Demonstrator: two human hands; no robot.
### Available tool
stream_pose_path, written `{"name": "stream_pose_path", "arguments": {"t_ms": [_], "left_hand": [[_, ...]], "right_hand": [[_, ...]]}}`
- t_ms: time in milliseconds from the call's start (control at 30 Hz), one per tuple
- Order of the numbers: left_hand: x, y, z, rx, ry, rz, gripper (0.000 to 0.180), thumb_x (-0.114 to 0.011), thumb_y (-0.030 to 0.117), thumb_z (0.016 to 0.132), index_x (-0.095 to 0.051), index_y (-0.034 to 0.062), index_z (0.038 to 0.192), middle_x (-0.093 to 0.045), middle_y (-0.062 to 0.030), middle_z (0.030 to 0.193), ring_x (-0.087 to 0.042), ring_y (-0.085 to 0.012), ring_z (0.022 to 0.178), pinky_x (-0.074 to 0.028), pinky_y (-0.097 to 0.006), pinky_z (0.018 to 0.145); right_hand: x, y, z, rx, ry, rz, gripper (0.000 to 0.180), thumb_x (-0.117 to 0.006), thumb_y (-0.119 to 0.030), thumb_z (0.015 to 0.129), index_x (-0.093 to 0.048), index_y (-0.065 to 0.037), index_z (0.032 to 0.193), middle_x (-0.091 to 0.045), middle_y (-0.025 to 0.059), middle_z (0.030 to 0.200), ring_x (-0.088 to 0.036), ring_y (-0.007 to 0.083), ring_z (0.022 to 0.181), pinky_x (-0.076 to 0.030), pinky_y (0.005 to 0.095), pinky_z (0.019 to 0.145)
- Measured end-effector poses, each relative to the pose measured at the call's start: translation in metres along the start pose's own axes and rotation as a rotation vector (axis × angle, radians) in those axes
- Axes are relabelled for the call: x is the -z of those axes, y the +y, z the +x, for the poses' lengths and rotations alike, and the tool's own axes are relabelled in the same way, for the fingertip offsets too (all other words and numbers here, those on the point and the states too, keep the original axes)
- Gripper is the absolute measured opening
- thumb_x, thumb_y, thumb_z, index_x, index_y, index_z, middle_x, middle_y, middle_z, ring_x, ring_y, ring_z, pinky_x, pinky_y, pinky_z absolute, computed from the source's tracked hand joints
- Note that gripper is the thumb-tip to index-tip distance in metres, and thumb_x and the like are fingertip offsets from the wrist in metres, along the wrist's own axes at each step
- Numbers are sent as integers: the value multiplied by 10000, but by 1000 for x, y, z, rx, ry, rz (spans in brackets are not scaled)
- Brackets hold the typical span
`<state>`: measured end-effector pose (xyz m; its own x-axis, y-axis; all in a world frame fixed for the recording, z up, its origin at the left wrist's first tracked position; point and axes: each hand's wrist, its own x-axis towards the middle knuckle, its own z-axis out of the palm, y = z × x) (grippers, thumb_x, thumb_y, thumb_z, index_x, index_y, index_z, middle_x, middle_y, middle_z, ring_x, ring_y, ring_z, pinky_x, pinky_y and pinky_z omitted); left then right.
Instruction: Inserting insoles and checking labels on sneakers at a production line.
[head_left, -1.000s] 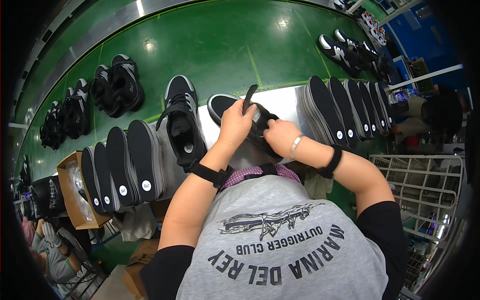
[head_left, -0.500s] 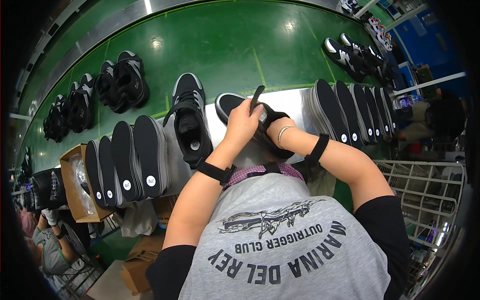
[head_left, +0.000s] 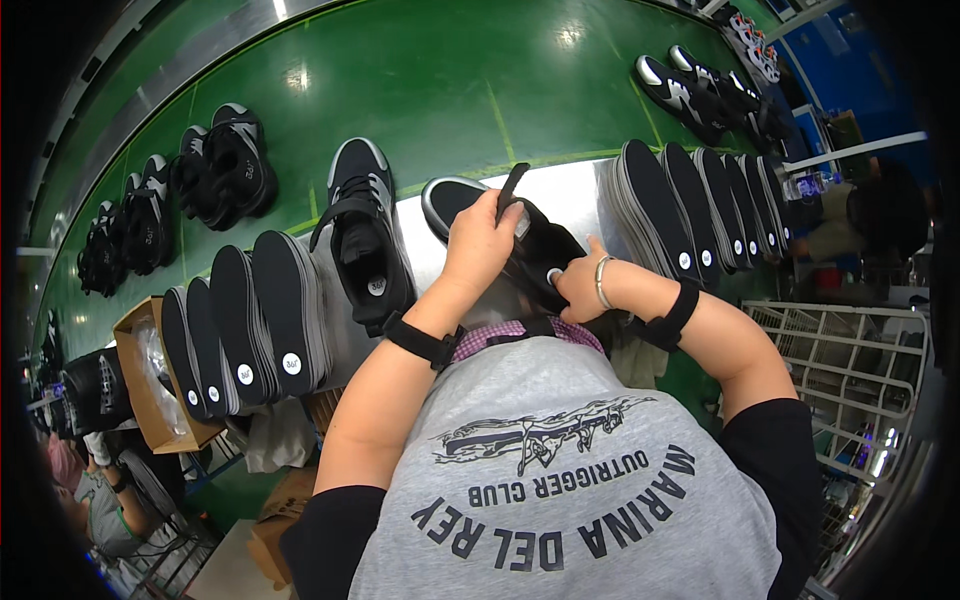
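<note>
A black shoe with a silver toe edge lies on the silver metal surface in front of me, toe pointing up and left. My left hand is closed on the shoe's black strap, whose end sticks up past the fingers. At the heel end, my right hand grips the collar, fingertips beside a round white label inside. Its thumb points upward. The matching shoe sits to the left, its strap across the laces and a white label inside. Part of the held shoe's upper is hidden behind my left hand.
Stacks of black insoles stand left and right. More shoes rest on the green surface, at far left and far right. A cardboard box and a white wire rack flank me. Another person is at lower left.
My right hand has drawn back from inside the shoe opening to the heel, uncovering the white label. My left hand still holds the strap. The view has shifted slightly.
</note>
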<state>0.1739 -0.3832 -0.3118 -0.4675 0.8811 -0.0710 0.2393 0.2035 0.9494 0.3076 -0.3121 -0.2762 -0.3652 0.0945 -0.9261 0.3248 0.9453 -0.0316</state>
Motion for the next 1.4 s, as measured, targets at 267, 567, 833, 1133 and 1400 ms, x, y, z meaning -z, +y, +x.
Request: {"name": "stream_pose_path", "arguments": {"t_ms": [267, 567, 833, 1133, 1400], "left_hand": [[1, -15, -9, 86, -123, -246, 164, -518, 151, 816, -538, 17, 908, -546, -6, 765, -482, -79, 712, -389, -216, 649], [11, -8, -3, 98, -98, -236, 154, -522, 145, 819, -529, 16, 903, -499, 20, 727, -434, -58, 667, -368, -208, 607], [40, 33, -7, -443, 515, 445, 409, -592, 156, 683, -449, 32, 1045, -435, -158, 1093, -384, -336, 1033, -306, -404, 885], [86, 34, -72, -14, -161, 180, 164, -478, 134, 791, -569, 61, 907, -612, -86, 711, -591, -255, 655, -459, -363, 601], [392, -88, -168, 220, 1045, 1118, 322, -479, 220, 825, -487, 18, 1076, -574, -166, 933, -567, -284, 799, -440, -350, 711]], "right_hand": [[-18, 20, 28, 421, 374, 1726, 347, -581, -300, 777, -561, -14, 973, -603, 73, 876, -546, 108, 805, -424, 230, 643], [-8, 8, 23, 472, 674, 1975, 136, -587, -158, 741, -570, -24, 732, -514, 13, 605, -457, 100, 570, -380, 218, 575], [-5, -1, -13, 452, 958, 1650, 183, -546, -155, 783, -577, 23, 754, -546, 41, 665, -497, 110, 638, -389, 233, 616], [-14, -20, -25, 401, 1055, 1154, 67, -543, -67, 768, -546, -6, 795, -537, 26, 727, -496, 92, 663, -402, 215, 607], [-23, 6, 1, 190, 673, 1596, 480, -580, -297, 768, -409, -71, 1155, -487, 89, 1071, -467, 167, 957, -410, 263, 736]]}}
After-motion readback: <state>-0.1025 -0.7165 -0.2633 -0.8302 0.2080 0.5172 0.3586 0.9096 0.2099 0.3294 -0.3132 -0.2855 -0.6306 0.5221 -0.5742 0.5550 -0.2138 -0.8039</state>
